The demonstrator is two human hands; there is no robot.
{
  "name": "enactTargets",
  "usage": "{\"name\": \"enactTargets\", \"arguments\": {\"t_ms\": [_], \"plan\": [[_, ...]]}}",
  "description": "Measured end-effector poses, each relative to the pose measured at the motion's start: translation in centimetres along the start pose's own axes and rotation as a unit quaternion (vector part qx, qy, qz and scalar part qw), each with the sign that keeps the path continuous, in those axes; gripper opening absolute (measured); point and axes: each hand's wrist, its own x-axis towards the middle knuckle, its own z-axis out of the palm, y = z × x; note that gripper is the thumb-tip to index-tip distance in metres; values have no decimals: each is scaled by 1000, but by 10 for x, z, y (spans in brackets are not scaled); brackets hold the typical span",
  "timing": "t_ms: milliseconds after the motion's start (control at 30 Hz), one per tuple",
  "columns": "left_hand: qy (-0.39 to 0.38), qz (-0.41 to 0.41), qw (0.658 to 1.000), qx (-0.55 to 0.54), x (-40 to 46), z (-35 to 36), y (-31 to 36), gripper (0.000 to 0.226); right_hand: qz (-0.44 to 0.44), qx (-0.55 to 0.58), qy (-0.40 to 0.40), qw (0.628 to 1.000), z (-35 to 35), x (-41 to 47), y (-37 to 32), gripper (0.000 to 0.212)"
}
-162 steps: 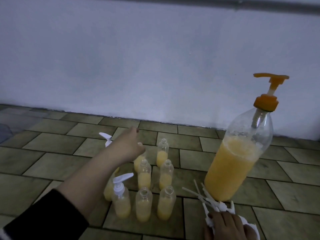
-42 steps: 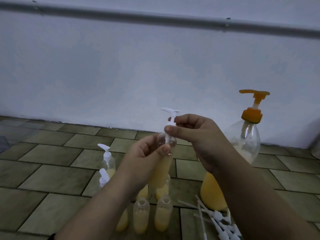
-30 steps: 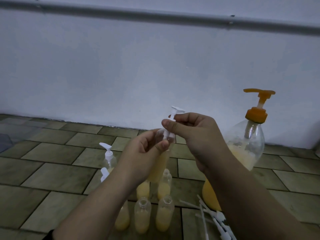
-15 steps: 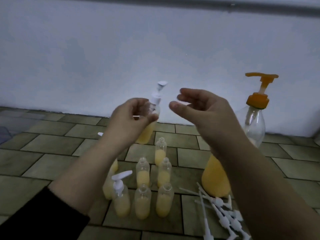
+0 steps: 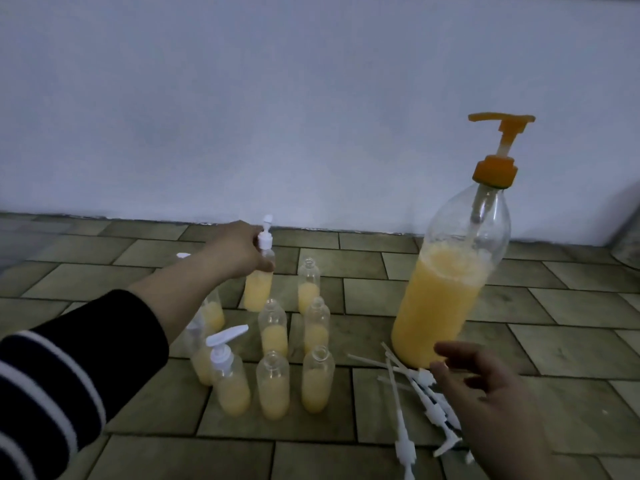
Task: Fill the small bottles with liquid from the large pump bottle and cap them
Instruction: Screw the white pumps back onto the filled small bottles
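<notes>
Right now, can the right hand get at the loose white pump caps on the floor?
Probably yes. The right hand hovers open just above the pile of white pump caps, holding nothing. The large pump bottle stands behind the pile, not between. The left hand is busy elsewhere.

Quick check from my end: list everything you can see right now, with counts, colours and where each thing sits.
Large pump bottle: one, clear with an orange pump, over half full of yellow liquid, standing on the right.
Open small bottles: five, clear, part-filled yellow, uncapped, clustered at centre.
Capped small bottles: at least three with white pumps, at the cluster's left; one more is held at the back.
Loose pump caps: several, white, piled on the floor by the large bottle's base.
Floor: greenish tiles.
Wall: pale.
Left hand: grips the back capped bottle.
Right hand: open, above the loose caps.
</notes>
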Motion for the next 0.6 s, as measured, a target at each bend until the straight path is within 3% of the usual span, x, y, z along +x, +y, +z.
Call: {"name": "enactTargets", "arguments": {"t_ms": [67,133,200,300,433,600], "plan": [[-28,-16,999,-6,2,3,-2,23,-3,-35,-23,999,3,-6,21,26],[-61,-29,998,-8,2,7,-2,27,-33,-89,-102,990,5,-10,40,33],[-84,-30,996,9,2,11,-3,34,-89,-179,-133,971,11,-12,50,31],[-101,-52,993,39,0,15,-5,28,-241,-261,-34,934,32,-15,64,10],[-107,-80,990,41,-1,13,-7,28,-250,-258,-16,933,61,-24,88,13],[-71,-66,992,79,-5,1,-5,38,-258,-228,1,939,68,-31,97,54]]}}
